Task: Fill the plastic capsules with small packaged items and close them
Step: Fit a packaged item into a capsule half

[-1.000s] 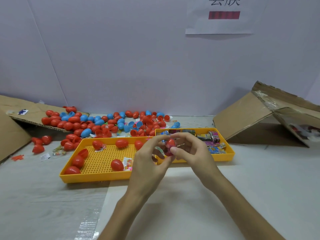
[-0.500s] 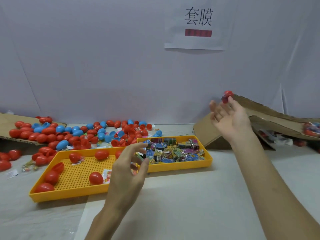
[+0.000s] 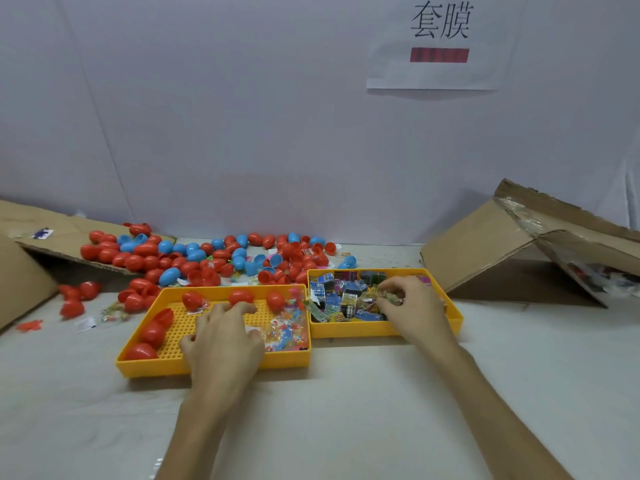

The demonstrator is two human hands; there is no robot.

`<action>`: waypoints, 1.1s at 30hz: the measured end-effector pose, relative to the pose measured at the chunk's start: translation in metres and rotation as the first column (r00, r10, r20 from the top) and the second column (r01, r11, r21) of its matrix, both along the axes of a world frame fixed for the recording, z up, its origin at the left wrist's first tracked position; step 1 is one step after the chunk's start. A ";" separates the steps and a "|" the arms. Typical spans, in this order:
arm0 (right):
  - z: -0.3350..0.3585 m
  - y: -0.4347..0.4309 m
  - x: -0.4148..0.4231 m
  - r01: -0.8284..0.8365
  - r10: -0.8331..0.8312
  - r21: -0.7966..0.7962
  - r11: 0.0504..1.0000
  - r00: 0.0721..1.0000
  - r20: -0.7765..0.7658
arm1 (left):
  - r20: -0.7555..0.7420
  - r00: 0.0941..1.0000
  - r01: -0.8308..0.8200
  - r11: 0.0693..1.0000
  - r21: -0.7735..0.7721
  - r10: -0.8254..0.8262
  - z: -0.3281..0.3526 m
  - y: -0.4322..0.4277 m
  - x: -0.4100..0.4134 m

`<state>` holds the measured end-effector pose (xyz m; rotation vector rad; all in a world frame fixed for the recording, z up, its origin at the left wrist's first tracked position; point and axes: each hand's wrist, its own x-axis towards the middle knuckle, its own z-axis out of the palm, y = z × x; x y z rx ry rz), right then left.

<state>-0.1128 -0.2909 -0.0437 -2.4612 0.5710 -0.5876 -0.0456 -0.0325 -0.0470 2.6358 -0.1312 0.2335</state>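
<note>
Two yellow trays sit side by side. The left tray point(image 3: 214, 368) holds several red capsules point(image 3: 152, 332) and a clear packet of tiny toys point(image 3: 287, 327). My left hand point(image 3: 225, 341) reaches down into it, fingers curled over a red capsule point(image 3: 191, 338) that is mostly hidden under the palm. The right tray point(image 3: 381, 329) is full of small colourful packaged items point(image 3: 346, 301). My right hand point(image 3: 415, 306) is in that tray and pinches one small packet point(image 3: 390, 297) between thumb and fingertips.
A heap of red and blue capsules point(image 3: 207, 258) lies behind the trays against the white wall. A tilted cardboard box point(image 3: 485, 251) stands at the right, flattened cardboard point(image 3: 20, 278) at the left. Loose red capsules point(image 3: 74, 299) lie left of the trays.
Both hands held a red capsule together, then my right hand swung it up toward the right cardboard box. Now that hand is down in the right tray and the left in the left tray.
</note>
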 end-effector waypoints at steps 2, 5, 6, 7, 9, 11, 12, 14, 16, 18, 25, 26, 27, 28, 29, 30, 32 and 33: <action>-0.005 0.001 0.000 0.029 -0.032 -0.039 0.999 0.995 -0.094 | -0.003 1.000 -0.001 1.000 -0.019 0.001 -0.001 0.003 0.003; -0.009 0.002 -0.002 0.018 -0.019 0.030 0.999 0.999 0.028 | 0.039 0.999 0.037 0.988 -0.149 -0.032 -0.003 0.003 0.004; -0.010 0.002 -0.002 0.019 -0.020 0.012 1.000 0.998 0.057 | 0.048 0.998 0.049 0.979 -0.197 -0.041 -0.003 0.004 0.004; -0.011 0.002 -0.003 0.016 -0.016 -0.010 1.000 0.997 0.077 | 0.064 0.997 0.060 0.968 -0.244 -0.046 -0.003 0.004 0.004; -0.011 0.002 -0.001 -0.024 0.027 -0.040 0.999 0.997 0.078 | 0.137 0.989 0.096 0.935 -0.341 -0.052 0.000 0.003 0.005; -0.010 0.003 0.002 -0.043 0.043 -0.066 0.997 0.999 0.003 | 0.206 0.976 0.163 0.865 -0.475 -0.070 0.005 0.000 0.003; -0.009 0.003 0.003 -0.034 0.030 -0.085 0.996 0.998 -0.050 | 0.220 0.972 0.198 0.808 -0.555 -0.088 0.008 -0.003 0.001; -0.010 0.004 0.004 -0.014 -0.001 -0.118 0.993 0.992 -0.126 | 0.192 0.971 0.239 0.656 -0.716 -0.144 0.012 -0.006 -0.002; -0.011 0.004 0.005 0.006 -0.023 -0.119 0.993 0.989 -0.146 | 0.111 0.966 0.212 0.472 -0.856 -0.232 0.016 -0.009 -0.006; -0.011 0.003 0.006 0.017 -0.036 -0.124 0.992 0.988 -0.150 | 0.016 0.949 0.123 0.320 -0.939 -0.316 0.019 -0.012 -0.009; -0.010 0.005 0.001 0.037 -0.036 -0.075 0.996 0.999 0.013 | -0.033 0.868 -0.048 -0.018 -0.999 -0.496 0.022 -0.014 -0.013; -0.009 0.007 -0.002 0.049 -0.042 -0.062 0.997 0.993 0.111 | -0.025 0.864 -0.051 -0.038 -0.998 -0.503 0.022 -0.014 -0.014; -0.006 0.009 -0.005 0.048 -0.042 -0.025 0.999 0.974 0.224 | -0.022 0.862 -0.054 -0.049 -0.997 -0.507 0.022 -0.015 -0.014; -0.002 0.011 -0.008 0.021 -0.037 0.051 0.998 0.944 0.329 | -0.021 0.859 -0.057 -0.055 -0.997 -0.511 0.022 -0.016 -0.015; 0.003 0.014 -0.012 -0.033 -0.037 0.165 0.986 0.912 0.408 | -0.023 0.855 -0.061 -0.056 -0.997 -0.519 0.021 -0.016 -0.015; 0.007 0.017 -0.014 -0.098 -0.044 0.287 0.953 0.892 0.450 | -0.028 0.848 -0.066 -0.053 -0.996 -0.529 0.021 -0.016 -0.015; 0.016 0.024 -0.018 -0.230 -0.024 0.479 0.847 0.884 0.467 | -0.043 0.834 -0.076 -0.038 -0.996 -0.551 0.022 -0.016 -0.015; 0.019 0.028 -0.019 -0.295 0.008 0.550 0.781 0.886 0.464 | -0.049 0.827 -0.075 -0.023 -0.997 -0.561 0.023 -0.016 -0.016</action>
